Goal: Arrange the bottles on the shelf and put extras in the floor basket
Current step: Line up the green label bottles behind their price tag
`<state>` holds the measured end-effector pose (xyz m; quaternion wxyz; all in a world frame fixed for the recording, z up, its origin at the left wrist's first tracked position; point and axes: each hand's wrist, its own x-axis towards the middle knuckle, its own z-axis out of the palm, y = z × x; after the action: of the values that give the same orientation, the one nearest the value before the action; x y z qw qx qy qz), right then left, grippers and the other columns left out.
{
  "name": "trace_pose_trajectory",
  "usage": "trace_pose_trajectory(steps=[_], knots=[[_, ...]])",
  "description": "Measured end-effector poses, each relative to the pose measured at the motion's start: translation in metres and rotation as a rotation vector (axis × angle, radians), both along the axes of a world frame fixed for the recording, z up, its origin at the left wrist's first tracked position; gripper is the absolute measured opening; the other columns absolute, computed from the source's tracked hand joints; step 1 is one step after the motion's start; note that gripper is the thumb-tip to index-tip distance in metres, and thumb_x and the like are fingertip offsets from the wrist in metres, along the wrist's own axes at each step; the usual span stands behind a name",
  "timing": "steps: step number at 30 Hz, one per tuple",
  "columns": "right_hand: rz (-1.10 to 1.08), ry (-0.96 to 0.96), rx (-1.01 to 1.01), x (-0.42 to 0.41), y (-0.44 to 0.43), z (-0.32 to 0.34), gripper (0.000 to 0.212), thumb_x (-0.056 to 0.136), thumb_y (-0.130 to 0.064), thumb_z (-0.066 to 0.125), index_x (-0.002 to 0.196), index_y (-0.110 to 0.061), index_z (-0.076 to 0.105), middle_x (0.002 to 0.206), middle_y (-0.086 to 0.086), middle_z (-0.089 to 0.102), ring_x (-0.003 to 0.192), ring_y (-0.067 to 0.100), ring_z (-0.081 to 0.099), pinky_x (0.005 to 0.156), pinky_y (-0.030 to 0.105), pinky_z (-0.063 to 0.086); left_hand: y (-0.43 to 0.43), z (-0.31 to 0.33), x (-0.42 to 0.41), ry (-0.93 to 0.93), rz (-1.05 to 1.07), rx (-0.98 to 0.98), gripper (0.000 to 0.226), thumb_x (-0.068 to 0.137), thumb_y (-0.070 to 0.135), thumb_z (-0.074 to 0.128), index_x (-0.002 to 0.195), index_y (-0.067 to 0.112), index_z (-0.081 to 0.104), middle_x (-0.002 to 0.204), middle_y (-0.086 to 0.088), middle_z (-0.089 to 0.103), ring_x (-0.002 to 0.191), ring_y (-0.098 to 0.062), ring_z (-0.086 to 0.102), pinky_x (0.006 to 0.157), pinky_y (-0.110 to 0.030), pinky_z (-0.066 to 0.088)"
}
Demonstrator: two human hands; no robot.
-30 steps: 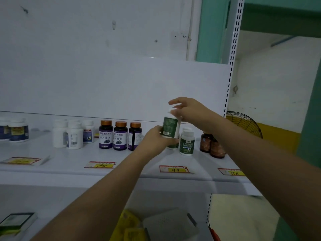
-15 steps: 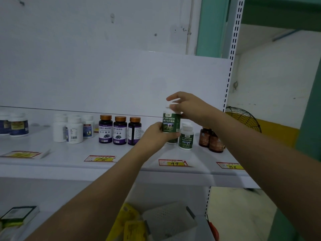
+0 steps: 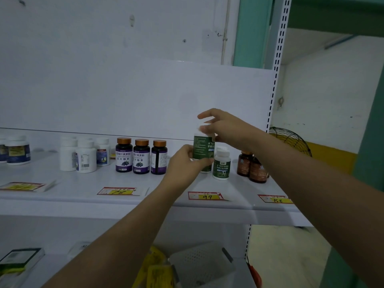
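I've turned the green-label bottle (image 3: 202,148): its front now faces right. Left hand (image 3: 187,161) grips its lower body and right hand (image 3: 224,129) pinches the cap, centre-right of frame, above the shelf (image 3: 83,183). I judge it not yet placed.

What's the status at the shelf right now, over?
Left hand grips green-label bottle low; right hand pinches its top. Bottle raised off shelf. Matching bottle stands close alongside, brown bottles beyond.

left hand (image 3: 185,162) grips green bottle (image 3: 202,148) | right hand (image 3: 227,129) seemingly pinches its top | above shelf (image 3: 83,185)
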<state>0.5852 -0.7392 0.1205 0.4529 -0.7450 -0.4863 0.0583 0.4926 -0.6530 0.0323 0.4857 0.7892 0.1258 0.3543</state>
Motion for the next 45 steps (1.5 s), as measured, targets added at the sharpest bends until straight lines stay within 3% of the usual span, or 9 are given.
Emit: trace_pose_trajectory(steps=[5, 8, 12, 15, 22, 30, 35, 41, 45], knots=[[-0.117, -0.160, -0.036, 0.000, 0.003, -0.004, 0.046, 0.085, -0.049, 0.063, 0.122, -0.027, 0.047, 0.104, -0.004, 0.054, 0.099, 0.015, 0.057, 0.093, 0.033, 0.049, 0.001, -0.003, 0.007, -0.027, 0.246, 0.083, 0.053, 0.070, 0.036, 0.080, 0.103, 0.023, 0.041, 0.099, 0.003, 0.054, 0.091, -0.014, 0.055, 0.073, -0.029, 0.050], [-0.127, -0.117, 0.028, 0.002, 0.003, -0.003, 0.039, 0.084, -0.040, 0.069, 0.116, -0.023, 0.055, 0.099, -0.002, 0.058, 0.098, 0.018, 0.061, 0.091, 0.036, 0.052, 0.001, -0.002, 0.008, -0.016, 0.259, 0.094, 0.063, 0.064, 0.044, 0.082, 0.107, 0.024, 0.041, 0.107, -0.001, 0.055, 0.100, -0.020, 0.056, 0.086, -0.043, 0.052], [-0.010, -0.070, 0.036, 0.001, -0.003, 0.001, 0.036, 0.090, -0.021, 0.063, 0.124, -0.026, 0.053, 0.107, 0.002, 0.060, 0.102, 0.018, 0.061, 0.091, 0.030, 0.051, -0.002, 0.001, 0.003, 0.049, 0.057, 0.055, 0.064, 0.081, 0.041, 0.068, 0.133, 0.019, 0.039, 0.129, 0.001, 0.052, 0.104, -0.010, 0.049, 0.089, -0.026, 0.042], [0.034, -0.067, 0.023, -0.003, -0.003, -0.001, 0.035, 0.094, -0.019, 0.055, 0.128, -0.027, 0.049, 0.115, 0.005, 0.059, 0.104, 0.018, 0.060, 0.091, 0.029, 0.050, -0.004, -0.003, 0.001, 0.009, 0.092, 0.049, 0.052, 0.086, 0.040, 0.063, 0.130, 0.019, 0.043, 0.122, 0.002, 0.055, 0.096, -0.009, 0.049, 0.080, -0.024, 0.041], [-0.128, -0.207, -0.069, -0.009, 0.005, -0.006, 0.046, 0.089, -0.050, 0.057, 0.125, -0.022, 0.051, 0.109, -0.001, 0.054, 0.097, 0.016, 0.058, 0.078, 0.028, 0.054, 0.000, -0.007, 0.007, -0.071, 0.409, 0.112, 0.058, 0.068, 0.041, 0.080, 0.100, 0.024, 0.035, 0.102, 0.000, 0.052, 0.094, -0.019, 0.057, 0.081, -0.040, 0.053], [-0.059, -0.154, -0.047, 0.003, 0.001, -0.006, 0.036, 0.090, -0.022, 0.063, 0.124, -0.026, 0.055, 0.119, 0.004, 0.053, 0.105, 0.019, 0.059, 0.091, 0.033, 0.053, 0.007, -0.008, 0.007, 0.078, 0.201, 0.124, 0.060, 0.083, 0.042, 0.067, 0.133, 0.019, 0.043, 0.130, 0.000, 0.055, 0.121, -0.020, 0.050, 0.102, -0.042, 0.042], [0.013, -0.159, -0.032, 0.001, 0.005, -0.013, 0.029, 0.092, -0.017, 0.059, 0.117, -0.031, 0.056, 0.117, -0.005, 0.054, 0.107, 0.015, 0.055, 0.097, 0.035, 0.049, 0.011, -0.011, 0.009, 0.065, 0.268, 0.169, 0.051, 0.083, 0.039, 0.068, 0.126, 0.018, 0.051, 0.115, 0.000, 0.058, 0.107, -0.018, 0.055, 0.097, -0.044, 0.045], [-0.106, -0.223, 0.005, -0.002, 0.014, -0.015, 0.040, 0.086, -0.045, 0.063, 0.121, -0.026, 0.057, 0.117, -0.004, 0.052, 0.106, 0.015, 0.053, 0.085, 0.027, 0.046, 0.010, -0.013, 0.017, 0.048, 0.550, 0.376, 0.049, 0.078, 0.039, 0.072, 0.113, 0.016, 0.047, 0.113, -0.004, 0.044, 0.103, -0.022, 0.051, 0.097, -0.043, 0.043], [-0.185, -0.180, 0.014, 0.000, 0.019, -0.014, 0.050, 0.084, -0.052, 0.063, 0.125, -0.026, 0.054, 0.115, -0.001, 0.049, 0.107, 0.018, 0.055, 0.090, 0.037, 0.053, 0.007, -0.011, 0.019, 0.008, 0.640, 0.381, 0.052, 0.077, 0.039, 0.074, 0.111, 0.014, 0.043, 0.112, -0.005, 0.043, 0.099, -0.021, 0.050, 0.093, -0.037, 0.045]])
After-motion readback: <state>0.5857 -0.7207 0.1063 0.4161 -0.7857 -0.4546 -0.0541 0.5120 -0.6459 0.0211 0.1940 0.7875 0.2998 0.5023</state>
